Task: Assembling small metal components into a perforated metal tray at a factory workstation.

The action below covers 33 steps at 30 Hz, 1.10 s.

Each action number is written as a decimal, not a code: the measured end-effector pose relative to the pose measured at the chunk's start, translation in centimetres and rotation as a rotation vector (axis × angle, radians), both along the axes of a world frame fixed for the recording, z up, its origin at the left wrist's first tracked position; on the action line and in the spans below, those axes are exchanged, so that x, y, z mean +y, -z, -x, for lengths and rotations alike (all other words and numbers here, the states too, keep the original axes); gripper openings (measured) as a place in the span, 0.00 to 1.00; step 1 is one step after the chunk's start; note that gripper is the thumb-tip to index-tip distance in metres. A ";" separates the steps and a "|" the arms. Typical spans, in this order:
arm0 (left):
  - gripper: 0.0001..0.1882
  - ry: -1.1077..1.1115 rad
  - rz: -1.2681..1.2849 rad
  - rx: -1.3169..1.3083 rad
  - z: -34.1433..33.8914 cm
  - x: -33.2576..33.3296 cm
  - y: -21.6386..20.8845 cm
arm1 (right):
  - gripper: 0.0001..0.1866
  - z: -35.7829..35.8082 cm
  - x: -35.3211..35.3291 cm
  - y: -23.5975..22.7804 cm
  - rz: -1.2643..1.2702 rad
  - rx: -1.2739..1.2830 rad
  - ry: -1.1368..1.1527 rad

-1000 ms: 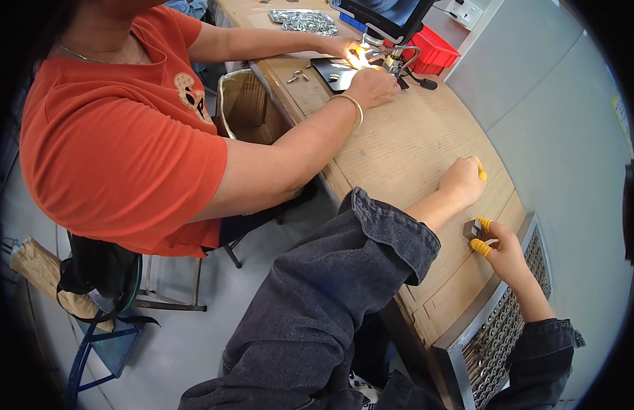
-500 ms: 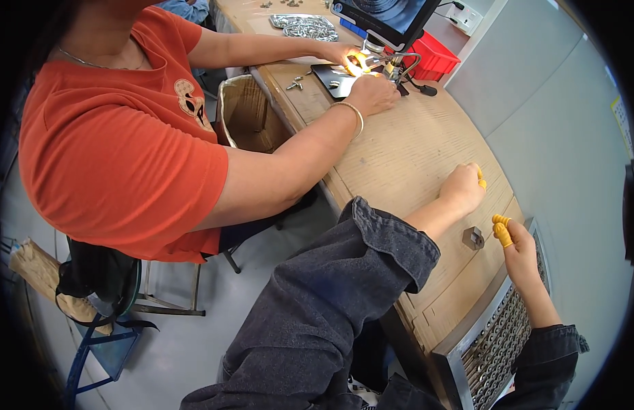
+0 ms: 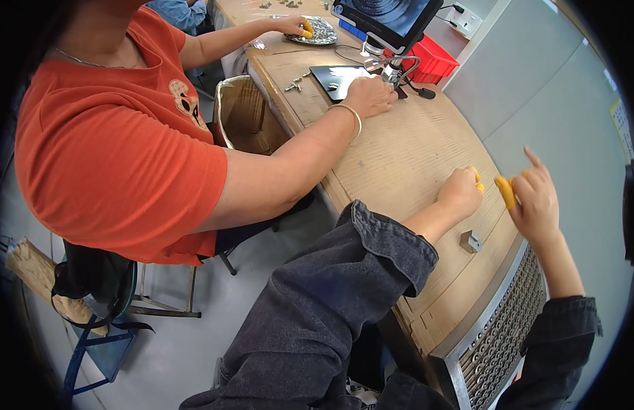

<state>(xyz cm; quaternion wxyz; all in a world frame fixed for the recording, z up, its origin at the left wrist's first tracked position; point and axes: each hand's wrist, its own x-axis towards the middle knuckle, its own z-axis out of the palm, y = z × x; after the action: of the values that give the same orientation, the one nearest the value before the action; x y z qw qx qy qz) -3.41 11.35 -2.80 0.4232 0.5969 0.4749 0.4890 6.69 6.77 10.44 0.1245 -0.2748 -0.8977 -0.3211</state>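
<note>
Over the right part of the table, my left hand (image 3: pixel 460 195) is closed, yellow finger covers on its tips. Whatever it may hold is hidden. My right hand (image 3: pixel 537 203) is raised further right, with one finger stretched up and the yellow-covered thumb and forefinger drawn together. Nothing between them can be made out. Below the two hands, a small grey metal block (image 3: pixel 471 242) with angled sides stands on the wooden table (image 3: pixel 406 160). Near my right forearm lies a metal-framed tray (image 3: pixel 505 321) filled with rows of small round metal parts.
A co-worker in an orange shirt (image 3: pixel 118 178) sits at left, one hand by a black plate (image 3: pixel 334 80) under a lamp, the other at a silver dish (image 3: pixel 315 33). A monitor (image 3: pixel 385 20), red bin (image 3: pixel 433 60) and cardboard box (image 3: pixel 245 116) are around. A wall (image 3: pixel 542 102) borders the right.
My right hand has risen away from beside the block, and one finger now points up. The block has changed its facing. The co-worker's far hand has moved to the silver dish.
</note>
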 end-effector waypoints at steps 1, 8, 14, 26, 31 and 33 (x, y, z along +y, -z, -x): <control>0.12 0.005 0.005 0.017 0.1 -0.1 0.0 | 0.15 1.4 0.8 -0.8 -0.068 -0.033 -0.097; 0.12 0.022 0.022 0.008 -0.4 -1.0 -0.2 | 0.13 12.4 7.7 -6.0 -0.366 -0.312 -0.461; 0.12 0.048 0.068 0.002 0.1 -1.7 -0.7 | 0.17 19.4 12.4 -6.2 -0.386 -0.413 -0.407; 0.10 0.074 0.025 -0.066 -0.7 -1.9 -0.7 | 0.07 21.4 11.9 -5.4 -0.460 -0.409 -0.316; 0.10 0.080 0.004 -0.091 -0.6 -2.1 -0.7 | 0.07 21.6 12.5 -6.5 -0.440 -0.435 -0.439; 0.10 0.084 0.001 -0.095 -0.6 -2.2 -0.7 | 0.07 21.7 13.0 -6.7 -0.418 -0.455 -0.462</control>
<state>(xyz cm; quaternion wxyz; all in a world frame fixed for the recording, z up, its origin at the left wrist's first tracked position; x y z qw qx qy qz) -2.82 9.16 -2.07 0.4656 0.5921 0.4289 0.4986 -15.04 19.79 17.13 0.0447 0.0442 -0.8559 -0.5133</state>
